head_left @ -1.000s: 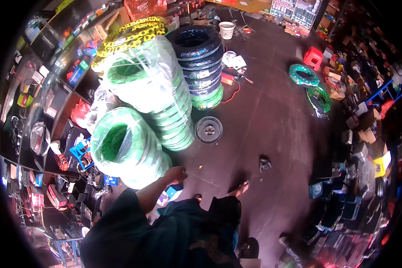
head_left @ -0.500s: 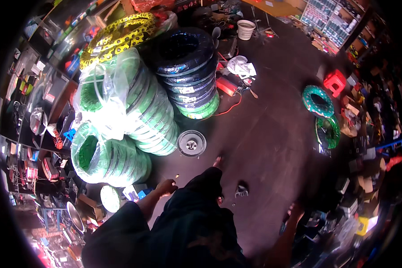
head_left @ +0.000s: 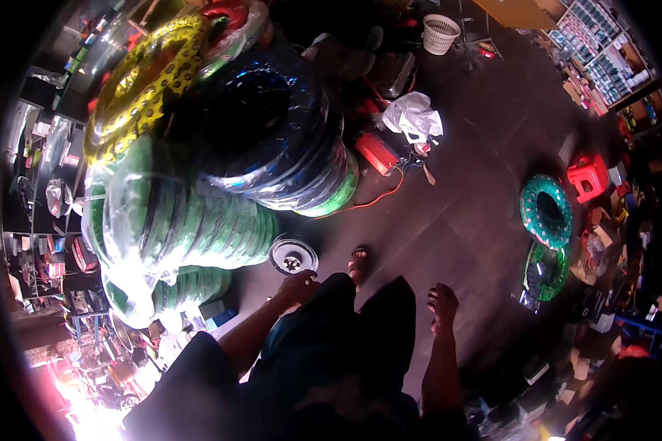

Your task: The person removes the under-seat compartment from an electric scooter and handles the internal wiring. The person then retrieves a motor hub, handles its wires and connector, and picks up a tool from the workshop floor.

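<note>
My left hand [head_left: 296, 288] hangs low beside my left thigh, fingers loosely bent and apart, with nothing seen in it. Just beyond it in the view, a round grey wheel [head_left: 278, 256] with a silver hub lies on the floor; I see no grip on it. My right hand [head_left: 443, 305] hangs out to the right over the floor, fingers slightly curled and apart, holding nothing visible. My sandalled foot [head_left: 357, 266] shows ahead between the two hands.
At left stand a stack of dark wrapped tyres [head_left: 301, 165], green tyres in clear plastic [head_left: 198, 220] and yellow wrapped tyres [head_left: 147, 88]. A red box [head_left: 377, 153] with an orange cord lies ahead. Teal [head_left: 529, 209] and green [head_left: 563, 275] wrapped tyres lie right, near a red stool [head_left: 588, 177].
The view has shifted forward and turned, bringing the tyre stacks closer. My right hand has swung forward and inward; my left hand now appears nearer the wheel.
</note>
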`<state>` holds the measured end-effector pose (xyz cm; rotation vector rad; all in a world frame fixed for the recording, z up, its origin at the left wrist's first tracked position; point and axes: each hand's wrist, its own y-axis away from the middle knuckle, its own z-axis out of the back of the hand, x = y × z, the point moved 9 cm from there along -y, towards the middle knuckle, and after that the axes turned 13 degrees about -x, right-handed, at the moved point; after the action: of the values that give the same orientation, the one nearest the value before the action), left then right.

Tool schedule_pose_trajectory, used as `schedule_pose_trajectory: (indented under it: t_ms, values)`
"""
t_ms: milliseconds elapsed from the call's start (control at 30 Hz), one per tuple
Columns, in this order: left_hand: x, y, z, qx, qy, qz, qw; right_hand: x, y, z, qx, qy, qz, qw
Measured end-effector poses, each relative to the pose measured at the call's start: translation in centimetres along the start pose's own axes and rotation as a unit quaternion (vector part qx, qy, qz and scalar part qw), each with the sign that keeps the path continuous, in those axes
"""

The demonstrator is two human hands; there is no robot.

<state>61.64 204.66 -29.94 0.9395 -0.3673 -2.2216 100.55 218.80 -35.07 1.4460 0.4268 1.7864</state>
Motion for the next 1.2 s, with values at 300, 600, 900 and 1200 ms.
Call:
schedule_pose_trajectory:
  t_ms: [300, 600, 900, 1200]
  values:
    - [-0.6, -2.1, -13.3, 0.099, -0.046, 0.163, 0.981, 2.9, -25.6, -15.9, 0.139, 0.309, 0.357, 0.871]
    - [-7.4, -7.5, -22.0, -0.012, -0.051, 0.2, 0.978, -3.5, -45.8, -35.5, 0.228, 0.503, 0.512, 0.658]
    - [-0.2, -13.6, -29.7, 0.011, -0.064, 0.306, 0.95, -7.9, -55.7, -45.6, 0.197, 0.192, 0.181, 0.944]
    - [2.1, -15.4, -31.2, 0.018, -0.072, 0.324, 0.943, -8.7, -59.0, -48.4, 0.226, 0.098, 0.189, 0.951]
